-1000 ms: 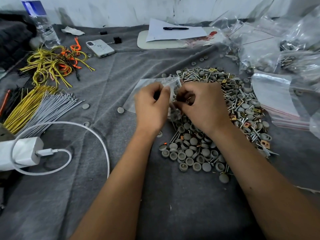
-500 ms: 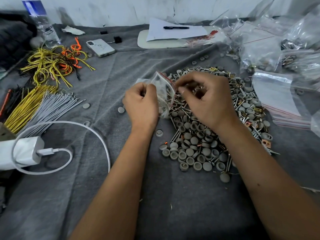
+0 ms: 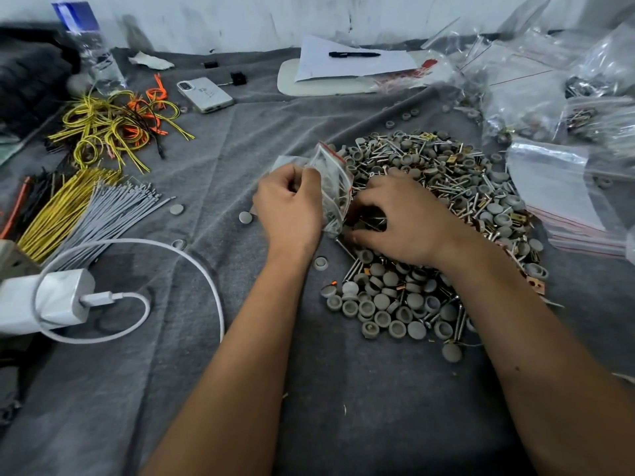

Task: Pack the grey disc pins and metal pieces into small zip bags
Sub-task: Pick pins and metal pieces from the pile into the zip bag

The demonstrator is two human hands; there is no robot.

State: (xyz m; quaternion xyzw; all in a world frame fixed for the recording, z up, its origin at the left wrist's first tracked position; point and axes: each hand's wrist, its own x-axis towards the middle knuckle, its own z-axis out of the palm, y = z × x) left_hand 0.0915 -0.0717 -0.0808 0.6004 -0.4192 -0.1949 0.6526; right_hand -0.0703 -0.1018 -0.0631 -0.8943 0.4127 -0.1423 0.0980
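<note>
A big heap of grey disc pins [image 3: 388, 304], screws and small copper-coloured metal pieces [image 3: 446, 173] lies on the grey cloth right of centre. My left hand [image 3: 292, 207] grips a small clear zip bag [image 3: 331, 187] with a red seal strip, held upright with its mouth toward the heap; some parts show inside it. My right hand [image 3: 409, 218] is down on the heap just right of the bag, fingers curled over pins; what they hold is hidden. A stack of empty zip bags [image 3: 563, 207] lies at the right.
Filled clear bags [image 3: 536, 87] pile up at the back right. Yellow and orange wires [image 3: 113, 128], grey cable ties [image 3: 113, 214], a white charger with cable [image 3: 51, 300], a phone [image 3: 205, 94], a water bottle [image 3: 92, 49] and paper with a pen [image 3: 354, 60] lie around. Loose discs [image 3: 245, 217] dot the cloth.
My left hand lifted the bag upright and opened its mouth toward the heap. My right hand left the bag's rim and dropped down onto the pins beside it.
</note>
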